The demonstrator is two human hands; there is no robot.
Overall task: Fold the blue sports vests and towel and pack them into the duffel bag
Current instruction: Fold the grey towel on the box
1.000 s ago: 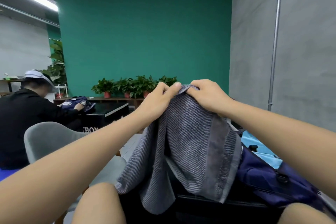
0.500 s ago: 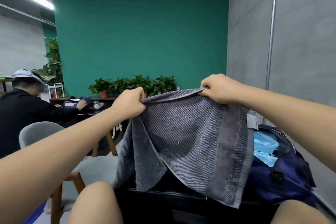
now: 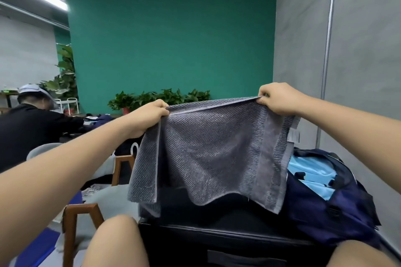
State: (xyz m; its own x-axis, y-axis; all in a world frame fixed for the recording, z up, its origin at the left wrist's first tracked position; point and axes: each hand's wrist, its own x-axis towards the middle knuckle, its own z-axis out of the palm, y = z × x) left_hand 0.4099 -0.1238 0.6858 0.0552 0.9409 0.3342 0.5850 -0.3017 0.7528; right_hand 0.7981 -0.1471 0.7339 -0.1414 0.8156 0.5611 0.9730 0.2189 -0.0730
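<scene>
A grey striped towel hangs in front of me, held up by its top edge and stretched wide above a black table. My left hand pinches the top left corner. My right hand pinches the top right corner. The towel's left part is doubled over and hangs lower. To the right, a dark navy duffel bag lies open on the table, with light blue vests showing inside it.
A grey wall with a metal pipe runs close on the right. A wooden-legged grey chair stands at the lower left. A person in black sits at another table on the left. Potted plants line the green wall.
My hands have moved apart along the towel's top edge, pulling it from a bunched drape into a wide taut sheet. The view has dropped, showing more of the bag.
</scene>
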